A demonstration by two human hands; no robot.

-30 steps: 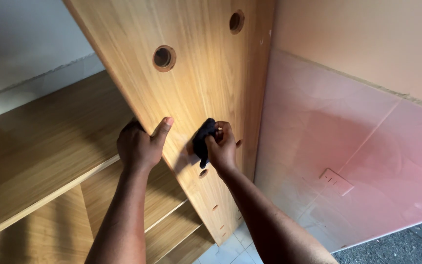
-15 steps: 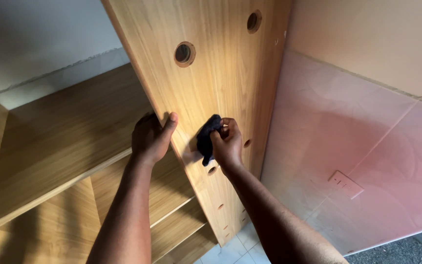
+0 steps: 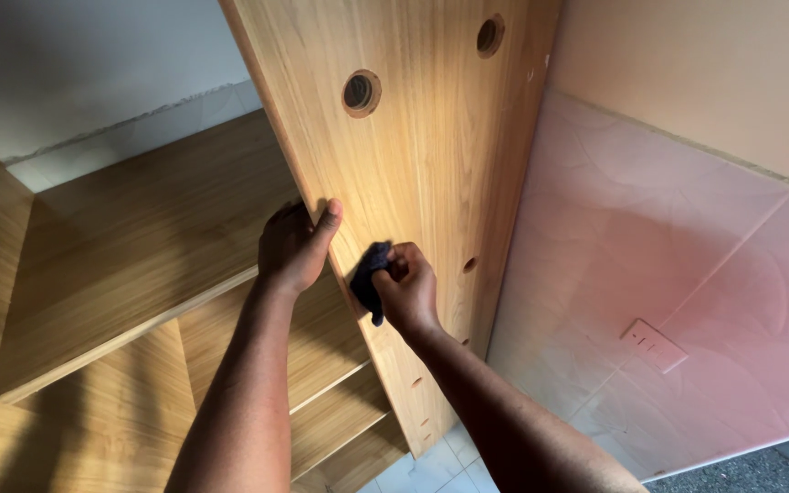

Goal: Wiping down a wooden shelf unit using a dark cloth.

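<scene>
Nearest the camera, two bare forearms reach up from the bottom edge toward a tall wooden panel point(image 3: 422, 164) that stands upright and leans slightly in the view. Left hand point(image 3: 292, 248) is curled around the panel's left edge, thumb lying on the front face and the fingers wrapped behind the edge, out of sight. Right hand point(image 3: 407, 290) is closed around a dark cloth point(image 3: 367, 278), bunched between thumb and fingers and pressed flat against the panel's face, just beside the left hand. A small hole point(image 3: 469, 265) sits just right of the right hand, and a few more small holes run down the panel below the wrist.

Below and to the left, wooden shelves point(image 3: 321, 374) step down behind the panel, and a broad board point(image 3: 139, 265) slopes away beside them. Pale floor tiles point(image 3: 440, 466) show at the panel's foot.

Higher up the panel, a large round hole point(image 3: 361, 92) lies above the hands, and a second round hole point(image 3: 489, 35) sits near the top right. Right of the panel, a pink wall point(image 3: 668, 274) carries a switch plate point(image 3: 653, 345); a white wall point(image 3: 75, 73) fills the upper left.
</scene>
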